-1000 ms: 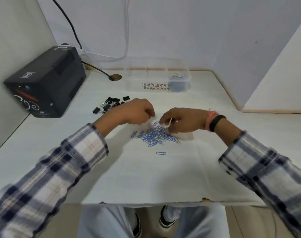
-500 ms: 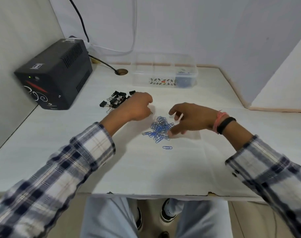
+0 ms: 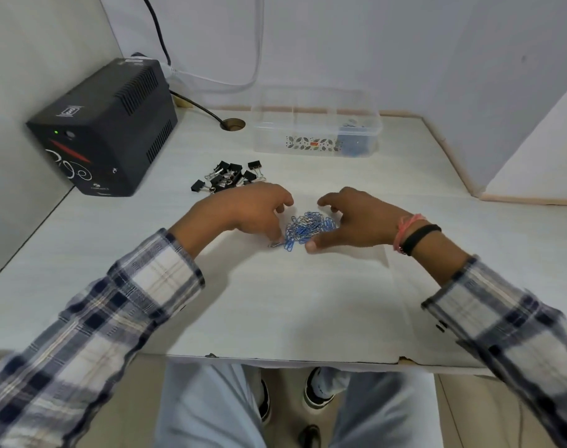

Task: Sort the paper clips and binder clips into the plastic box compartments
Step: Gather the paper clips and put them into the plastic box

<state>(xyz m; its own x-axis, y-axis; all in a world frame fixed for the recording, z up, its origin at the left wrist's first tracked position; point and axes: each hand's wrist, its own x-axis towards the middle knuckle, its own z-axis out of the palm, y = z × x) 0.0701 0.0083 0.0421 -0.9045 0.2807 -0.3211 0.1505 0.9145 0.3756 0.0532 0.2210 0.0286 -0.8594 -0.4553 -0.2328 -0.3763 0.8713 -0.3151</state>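
Hands cupped either side of the blue paper clips (image 3: 308, 229), that's the picture: left hand (image 3: 246, 210) on the left of the heap, right hand (image 3: 356, 221) on the right, fingers loosely curved and neither one gripping anything that I can see, though the left fingertips sit right at the pile's near-left edge. Looks like a corralling move, bunching the clips so they lift in one scoop. Binder clips (image 3: 228, 179) wait in a black cluster just beyond the left hand. The plastic box (image 3: 316, 124) stands at the far edge by the wall, some blue already in its right compartment. Open desk (image 3: 291, 305) lies between pile and box, a clear run; the black unit (image 3: 104, 124) crowds only the far left.
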